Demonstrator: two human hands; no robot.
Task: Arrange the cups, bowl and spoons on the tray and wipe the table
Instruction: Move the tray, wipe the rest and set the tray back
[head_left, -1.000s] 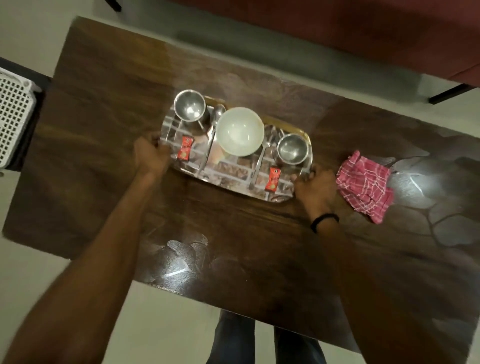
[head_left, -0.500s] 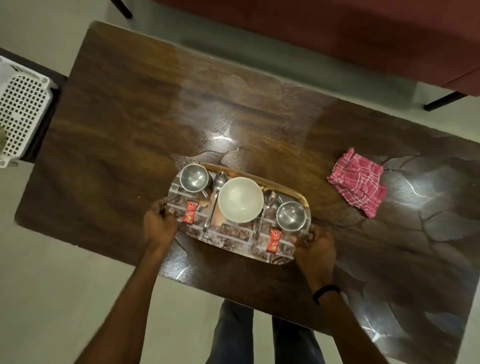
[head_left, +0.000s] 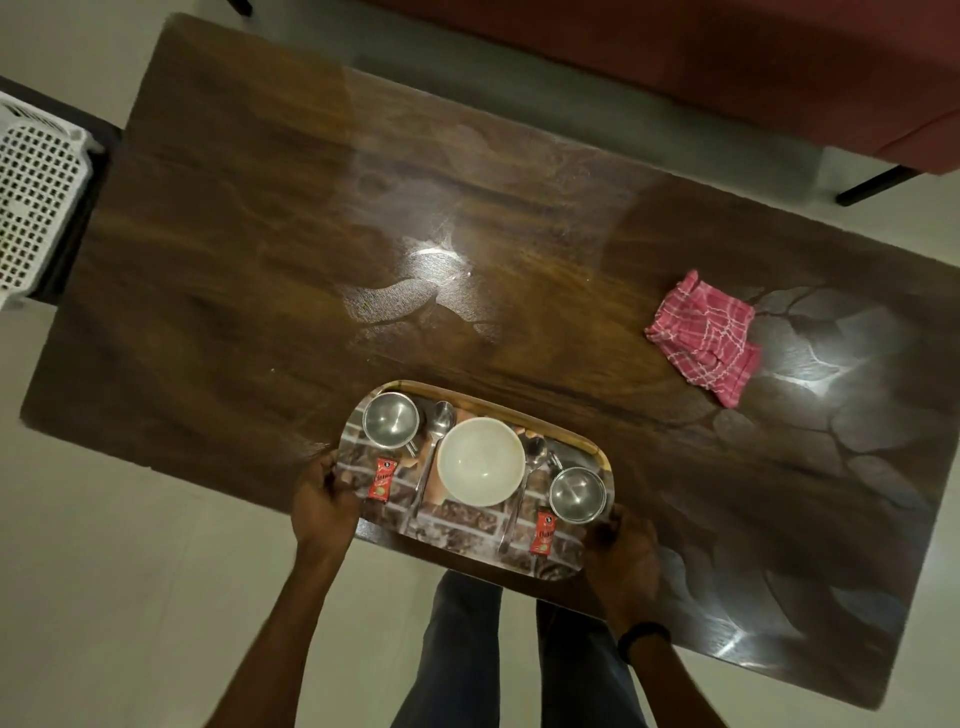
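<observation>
A patterned tray (head_left: 457, 530) hangs over the near edge of the dark wooden table (head_left: 311, 249). My left hand (head_left: 322, 501) grips its left end and my right hand (head_left: 626, 558) grips its right end. On the tray a white bowl (head_left: 480, 461) sits in the middle, with one steel cup (head_left: 390, 419) at the far left and another steel cup (head_left: 577, 493) at the right. Two spoons lie beside the bowl, a left spoon (head_left: 432, 447) and a right spoon (head_left: 524, 483). Two red sachets (head_left: 383, 479) lie on the tray too.
A pink checked cloth (head_left: 704, 335) lies crumpled on the table's right part. A white perforated basket (head_left: 36, 208) stands off the left end. A dark red sofa (head_left: 727, 67) runs along the far side. My legs (head_left: 467, 649) stand below the tray.
The tray has come from the table's middle toward me, and now overhangs the near edge, still held at both ends. The cloth has stayed in place.
</observation>
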